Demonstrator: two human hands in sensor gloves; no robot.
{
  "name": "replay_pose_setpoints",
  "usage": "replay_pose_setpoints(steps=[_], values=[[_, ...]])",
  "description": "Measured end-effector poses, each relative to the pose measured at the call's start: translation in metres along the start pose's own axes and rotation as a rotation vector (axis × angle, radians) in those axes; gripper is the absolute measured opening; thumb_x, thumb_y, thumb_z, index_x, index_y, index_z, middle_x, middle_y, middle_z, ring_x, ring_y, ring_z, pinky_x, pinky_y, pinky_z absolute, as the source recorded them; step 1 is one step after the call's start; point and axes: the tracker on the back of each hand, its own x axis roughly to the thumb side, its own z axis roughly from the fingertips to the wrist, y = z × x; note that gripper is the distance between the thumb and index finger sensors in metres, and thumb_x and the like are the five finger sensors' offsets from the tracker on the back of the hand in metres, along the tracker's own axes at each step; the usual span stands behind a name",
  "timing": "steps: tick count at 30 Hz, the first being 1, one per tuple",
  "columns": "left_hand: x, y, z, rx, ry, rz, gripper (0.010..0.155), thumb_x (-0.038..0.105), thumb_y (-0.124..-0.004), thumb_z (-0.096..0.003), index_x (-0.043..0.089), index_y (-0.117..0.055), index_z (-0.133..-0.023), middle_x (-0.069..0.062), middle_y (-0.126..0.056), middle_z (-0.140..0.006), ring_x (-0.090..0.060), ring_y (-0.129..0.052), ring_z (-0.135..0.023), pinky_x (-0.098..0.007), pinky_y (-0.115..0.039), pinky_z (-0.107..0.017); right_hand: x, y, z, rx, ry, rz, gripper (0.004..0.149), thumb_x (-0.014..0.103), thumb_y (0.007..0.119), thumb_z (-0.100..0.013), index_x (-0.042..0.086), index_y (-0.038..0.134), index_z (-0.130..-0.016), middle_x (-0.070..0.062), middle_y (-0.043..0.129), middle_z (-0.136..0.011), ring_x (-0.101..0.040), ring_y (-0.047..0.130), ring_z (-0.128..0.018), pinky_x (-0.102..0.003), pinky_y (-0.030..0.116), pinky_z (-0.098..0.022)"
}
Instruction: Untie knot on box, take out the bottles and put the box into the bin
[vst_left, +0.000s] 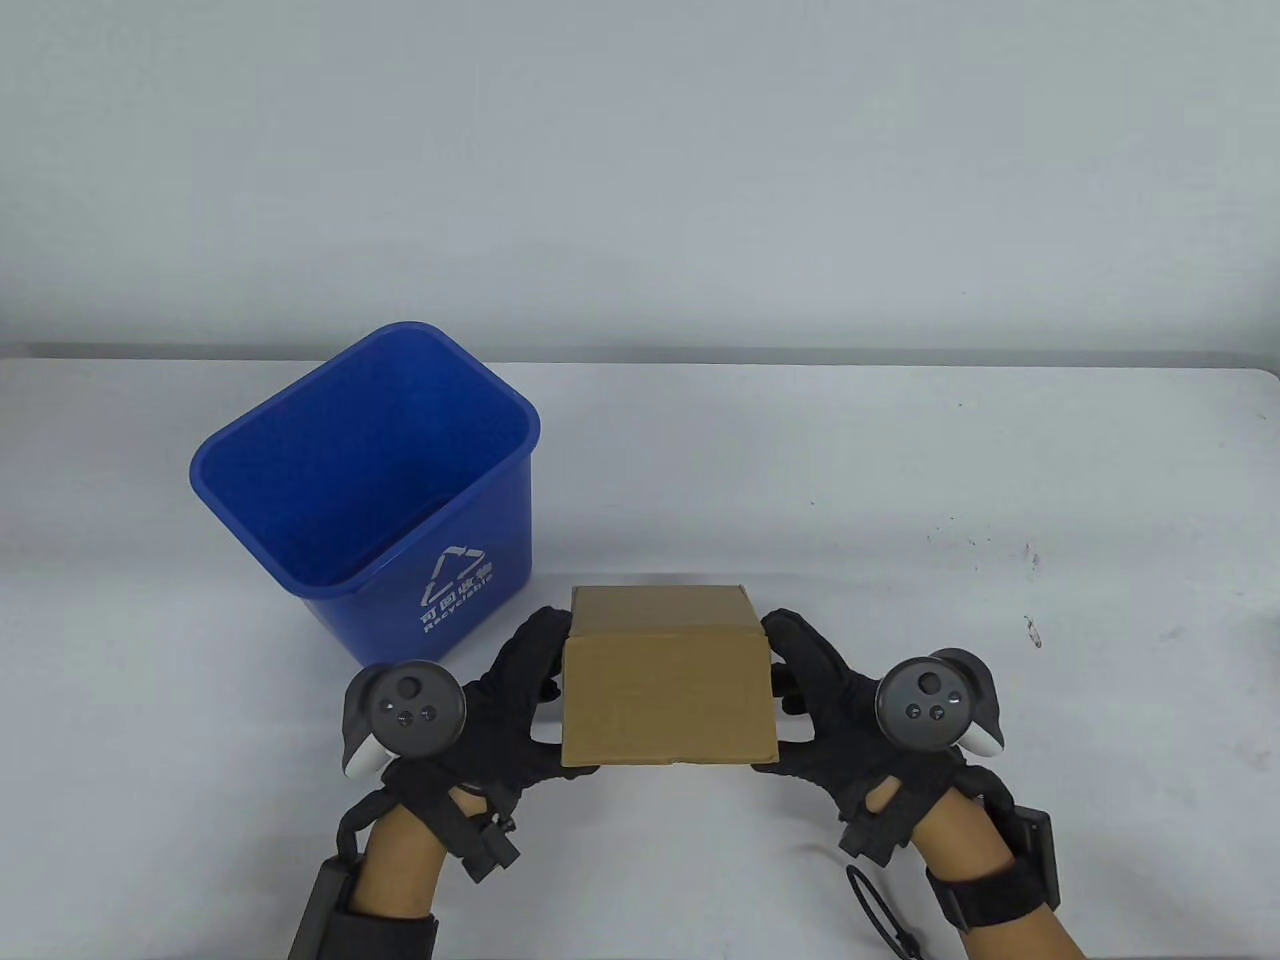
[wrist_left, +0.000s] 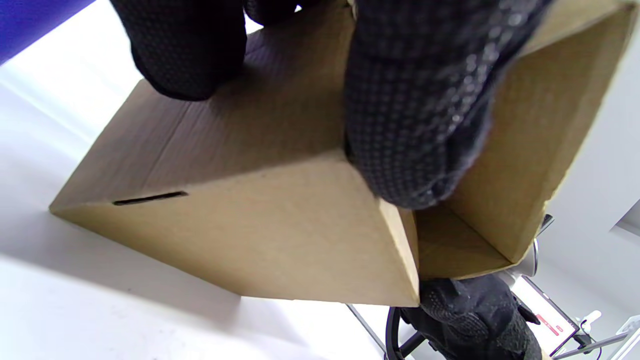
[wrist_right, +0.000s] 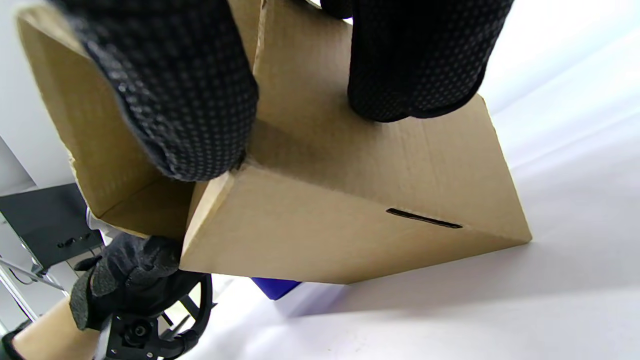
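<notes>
I hold the cardboard box (vst_left: 668, 680) between both hands. My left hand (vst_left: 505, 700) and right hand (vst_left: 835, 710) grip its sides, near the blue bin (vst_left: 375, 480).

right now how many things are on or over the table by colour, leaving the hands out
blue: 1, the bin
brown: 1, the box, held by the left hand and the right hand
total: 2
No bottles and no string show in any view.
</notes>
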Motion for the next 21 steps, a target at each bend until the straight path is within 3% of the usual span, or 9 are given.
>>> replay_pose_setpoints(steps=[14, 16, 18, 21], values=[[-0.0004, -0.0032, 0.0022, -0.012, -0.029, 0.054, 0.115, 0.067, -0.087, -0.0342, 0.015, -0.019, -0.110, -0.018, -0.021, -0.114, -0.053, -0.060, -0.097, -0.054, -0.068, -0.071, 0.0052, 0.0021, -0.0004, 0.013, 0.018, 0.028, 0.102, 0.038, 0.091, -0.042, 0.006, 0.016, -0.103, -0.023, 0.018, -0.106, -0.040, 0.077, -0.082, -0.046, 0.075, -0.060], [0.0023, -0.0034, 0.0015, -0.038, -0.028, 0.034, 0.117, 0.058, -0.094, -0.0343, 0.014, -0.017, -0.110, -0.019, -0.019, -0.114, -0.054, -0.059, -0.097, -0.055, -0.066, -0.072, 0.0051, 0.0031, -0.0001, 0.009, 0.022, 0.037, 0.101, 0.039, 0.090, -0.042, 0.005, 0.016, -0.103, -0.023, 0.020, -0.106, -0.040, 0.078, -0.081, -0.045, 0.075, -0.059], [0.0053, -0.0031, 0.0008, -0.062, -0.010, -0.109, 0.118, 0.047, -0.100, -0.0365, 0.015, -0.013, -0.108, -0.017, -0.017, -0.113, -0.048, -0.061, -0.099, -0.051, -0.068, -0.073, 0.0052, 0.0037, -0.0001, 0.005, 0.024, 0.038, 0.101, 0.040, 0.090, -0.042, 0.005, 0.016, -0.103, -0.024, 0.020, -0.106, -0.040, 0.079, -0.080, -0.045, 0.076, -0.058], [0.0046, -0.0009, 0.0019, -0.004, -0.012, -0.054, 0.108, 0.045, -0.095, -0.0392, 0.015, -0.019, -0.109, -0.017, -0.026, -0.113, -0.048, -0.068, -0.097, -0.049, -0.073, -0.071, 0.0032, 0.0039, -0.0001, 0.010, 0.023, 0.034, 0.101, 0.042, 0.088, -0.042, 0.005, 0.017, -0.103, -0.024, 0.021, -0.106, -0.040, 0.080, -0.080, -0.045, 0.077, -0.058]])
